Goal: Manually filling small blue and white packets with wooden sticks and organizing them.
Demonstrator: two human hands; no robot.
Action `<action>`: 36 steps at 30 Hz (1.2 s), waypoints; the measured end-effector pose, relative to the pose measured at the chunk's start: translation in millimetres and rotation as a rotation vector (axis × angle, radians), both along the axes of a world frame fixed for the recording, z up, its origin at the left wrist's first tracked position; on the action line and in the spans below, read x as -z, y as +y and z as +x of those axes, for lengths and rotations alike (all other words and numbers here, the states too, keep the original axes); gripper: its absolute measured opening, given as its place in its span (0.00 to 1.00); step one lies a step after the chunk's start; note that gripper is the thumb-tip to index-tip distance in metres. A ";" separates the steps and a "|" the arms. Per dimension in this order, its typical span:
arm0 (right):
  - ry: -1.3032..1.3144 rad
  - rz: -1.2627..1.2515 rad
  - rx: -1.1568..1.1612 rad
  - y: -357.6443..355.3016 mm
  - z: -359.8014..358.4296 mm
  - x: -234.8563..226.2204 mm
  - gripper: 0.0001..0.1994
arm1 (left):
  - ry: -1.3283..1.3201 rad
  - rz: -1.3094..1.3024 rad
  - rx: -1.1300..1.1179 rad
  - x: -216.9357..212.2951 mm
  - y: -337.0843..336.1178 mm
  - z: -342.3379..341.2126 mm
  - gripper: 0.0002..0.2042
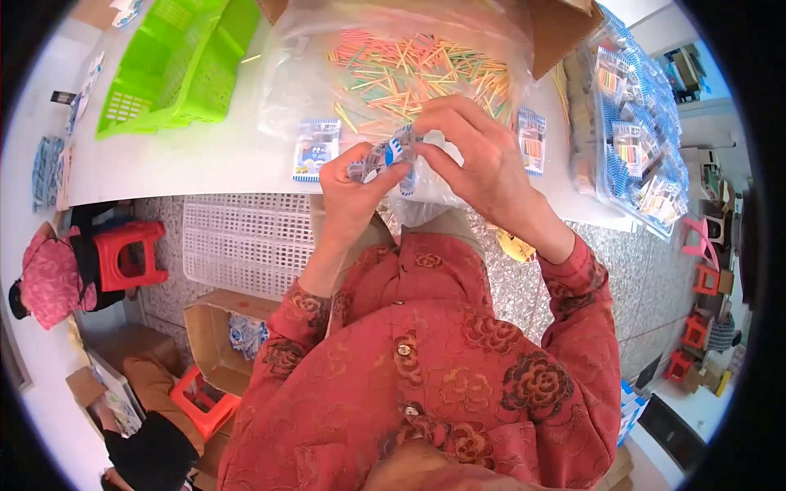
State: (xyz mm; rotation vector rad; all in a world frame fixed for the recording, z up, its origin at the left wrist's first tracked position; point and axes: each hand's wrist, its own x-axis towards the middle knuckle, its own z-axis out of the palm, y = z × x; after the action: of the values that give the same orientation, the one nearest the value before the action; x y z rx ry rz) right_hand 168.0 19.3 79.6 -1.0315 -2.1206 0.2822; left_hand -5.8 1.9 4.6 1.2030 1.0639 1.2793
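My left hand [348, 188] is closed around a small clear packet with blue printing [379, 158], held just above the table's near edge. My right hand [483, 159] pinches at the packet's right side with thumb and forefinger; its fingertips partly hide that end. Just beyond the hands, a heap of thin pink, yellow and green sticks [409, 78] lies on a clear plastic sheet or bag [286, 90]. One blue-and-white packet [317, 149] rests flat on the table left of my hands. Another packet [532, 146] lies to their right, near my right wrist.
A green plastic basket [176, 82] stands at the far left. At the right is a clear tray [604, 151] piled with filled packets. Cardboard [565, 37] rises behind the sticks. Below the table are a white crate [246, 245] and an open carton [205, 340]. Co-workers sit at left.
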 end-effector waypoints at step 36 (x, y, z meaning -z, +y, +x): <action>-0.041 0.047 -0.232 5.1 -27.8 10.1 0.08 | -0.211 -0.067 -0.065 -7.7 -12.7 -12.3 0.09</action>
State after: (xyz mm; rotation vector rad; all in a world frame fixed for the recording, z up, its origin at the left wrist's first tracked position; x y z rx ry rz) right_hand 140.2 24.4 69.5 -0.7701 -2.2755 0.3236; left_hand -18.1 -10.7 12.3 0.9671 0.9895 1.3768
